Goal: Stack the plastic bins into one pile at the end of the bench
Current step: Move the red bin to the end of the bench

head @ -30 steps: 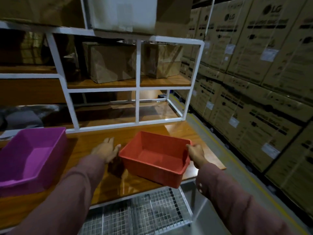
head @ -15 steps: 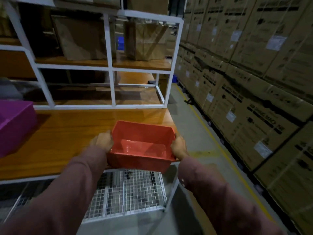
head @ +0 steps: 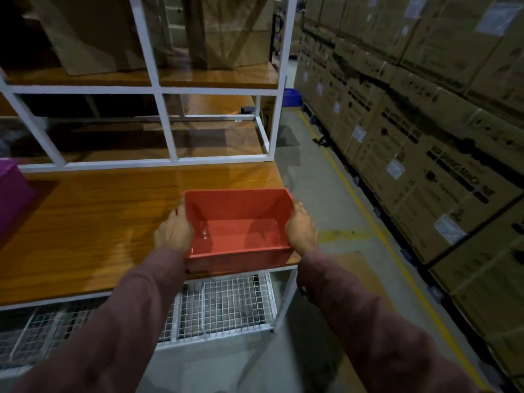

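Note:
An empty red plastic bin (head: 237, 231) sits at the right end of the wooden bench (head: 93, 222), close to its front corner. My left hand (head: 173, 232) grips the bin's left wall and my right hand (head: 302, 229) grips its right wall. A purple bin (head: 11, 194) shows only partly at the far left edge of the bench.
A white metal shelf frame (head: 166, 129) with cardboard boxes rises behind the bench. A wire mesh shelf (head: 221, 304) lies under the bench top. Stacked cardboard cartons (head: 425, 123) line the right side across a concrete aisle with a yellow floor line (head: 377, 231).
Both hands have closed on the red bin's sides and brought it to the bench's right front corner. The view has shifted right, so the purple bin is almost out of frame.

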Demonstrator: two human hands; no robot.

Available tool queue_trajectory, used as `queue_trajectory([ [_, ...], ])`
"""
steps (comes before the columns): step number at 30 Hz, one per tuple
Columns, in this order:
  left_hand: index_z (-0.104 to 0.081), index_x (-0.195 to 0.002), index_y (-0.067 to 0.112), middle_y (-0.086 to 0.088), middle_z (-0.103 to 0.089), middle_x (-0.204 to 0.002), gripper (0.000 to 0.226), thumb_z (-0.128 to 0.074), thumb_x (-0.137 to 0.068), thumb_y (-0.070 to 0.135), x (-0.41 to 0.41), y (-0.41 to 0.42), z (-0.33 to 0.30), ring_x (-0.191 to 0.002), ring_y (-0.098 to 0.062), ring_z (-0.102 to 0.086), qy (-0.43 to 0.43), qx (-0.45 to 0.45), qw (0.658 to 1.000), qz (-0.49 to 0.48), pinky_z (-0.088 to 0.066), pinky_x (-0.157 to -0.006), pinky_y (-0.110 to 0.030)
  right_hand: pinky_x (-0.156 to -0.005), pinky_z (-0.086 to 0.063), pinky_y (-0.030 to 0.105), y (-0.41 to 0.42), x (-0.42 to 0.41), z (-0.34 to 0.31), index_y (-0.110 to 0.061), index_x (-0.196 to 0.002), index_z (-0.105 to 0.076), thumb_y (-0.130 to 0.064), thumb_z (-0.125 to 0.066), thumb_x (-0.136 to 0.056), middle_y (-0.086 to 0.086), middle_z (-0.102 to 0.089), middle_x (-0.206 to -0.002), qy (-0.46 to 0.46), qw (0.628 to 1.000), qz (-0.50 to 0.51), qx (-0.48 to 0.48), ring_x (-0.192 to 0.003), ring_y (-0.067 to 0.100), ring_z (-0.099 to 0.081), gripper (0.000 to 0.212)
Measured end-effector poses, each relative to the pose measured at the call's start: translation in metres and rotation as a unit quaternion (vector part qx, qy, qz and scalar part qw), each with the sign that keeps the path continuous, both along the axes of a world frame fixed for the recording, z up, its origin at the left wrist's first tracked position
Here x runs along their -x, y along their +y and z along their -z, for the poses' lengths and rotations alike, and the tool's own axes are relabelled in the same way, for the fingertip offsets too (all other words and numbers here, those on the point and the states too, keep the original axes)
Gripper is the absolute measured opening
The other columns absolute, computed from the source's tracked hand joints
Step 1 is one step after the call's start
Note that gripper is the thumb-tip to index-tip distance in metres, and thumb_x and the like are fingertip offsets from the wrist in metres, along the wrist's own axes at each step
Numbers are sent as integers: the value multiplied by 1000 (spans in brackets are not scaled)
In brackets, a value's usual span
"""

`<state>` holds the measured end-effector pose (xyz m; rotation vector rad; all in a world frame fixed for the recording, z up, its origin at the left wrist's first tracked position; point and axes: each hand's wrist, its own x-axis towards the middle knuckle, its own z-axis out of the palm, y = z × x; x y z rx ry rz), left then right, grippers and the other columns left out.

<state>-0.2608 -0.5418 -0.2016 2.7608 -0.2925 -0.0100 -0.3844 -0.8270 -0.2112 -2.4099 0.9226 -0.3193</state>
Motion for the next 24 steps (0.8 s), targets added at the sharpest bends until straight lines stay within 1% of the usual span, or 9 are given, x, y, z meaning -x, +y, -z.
queue_trajectory([
  [4, -28, -156, 27, -13, -54, -138, 59, -37, -98, 21, -31, -23, 2, -110, -47, -63, -5, -6, 1000, -11, -52, -90, -53, -97, -51, 48, -21, -25, -3, -26, -154, -43, -13, -41, -97, 6, -55, -152, -2, 1000, 2, 14, -120, 41, -65, 59],
  [8, -24, -158, 27, -11, -51, -142, 62, -39, -99, 22, -54, -44, 9, -110, -47, -62, 12, 5, 1000, -8, -51, -90, -53, -96, -52, 48, -40, -47, -1, -26, -152, -46, -13, -42, -95, 8, -60, -147, -9, 1000, 15, 11, -119, 41, -66, 59],
  [12, -26, -157, 28, -11, -48, -149, 62, -39, -97, 22, -72, -54, 16, -118, -48, -58, 26, 4, 999, -21, -47, -96, -54, -92, -53, 49, -50, -54, 4, -29, -152, -43, -14, -45, -92, 11, -63, -142, -2, 1000, 6, 15, -113, 44, -67, 61],
  [14, -28, -157, 29, -12, -48, -149, 62, -40, -97, 22, -75, -57, 19, -120, -47, -57, 21, 6, 1000, -20, -47, -98, -54, -94, -53, 51, -55, -54, 5, -29, -151, -44, -16, -44, -94, 11, -64, -140, -13, 1000, 4, 5, -114, 43, -66, 59],
  [17, -29, -157, 29, -13, -50, -148, 60, -40, -98, 24, -74, -56, 17, -119, -47, -57, 16, 8, 1000, -19, -47, -96, -54, -98, -53, 52, -55, -54, 3, -29, -150, -45, -19, -42, -95, 9, -63, -142, -29, 1000, -1, -2, -119, 40, -64, 56],
  [20, -33, -155, 27, -15, -54, -143, 59, -41, -97, 24, -63, -55, 19, -120, -45, -57, 1, 39, 999, -25, -47, -97, -55, -101, -52, 53, -57, -48, 4, -27, -150, -46, -19, -41, -95, 7, -61, -144, -35, 999, -9, -5, -123, 38, -63, 56],
  [22, -36, -154, 24, -19, -57, -138, 60, -38, -94, 24, -52, -57, 18, -116, -47, -59, -12, 65, 997, -29, -49, -96, -56, -101, -53, 53, -62, -41, 3, -28, -150, -46, -18, -40, -96, 7, -62, -143, -33, 999, -13, 0, -122, 39, -64, 55],
  [24, -34, -155, 25, -18, -58, -137, 60, -37, -95, 24, -36, -58, 13, -112, -48, -62, -9, 56, 998, -35, -50, -92, -53, -100, -53, 52, -66, -31, 4, -28, -152, -46, -17, -40, -98, 8, -62, -144, -31, 999, -18, 4, -121, 39, -64, 56],
])
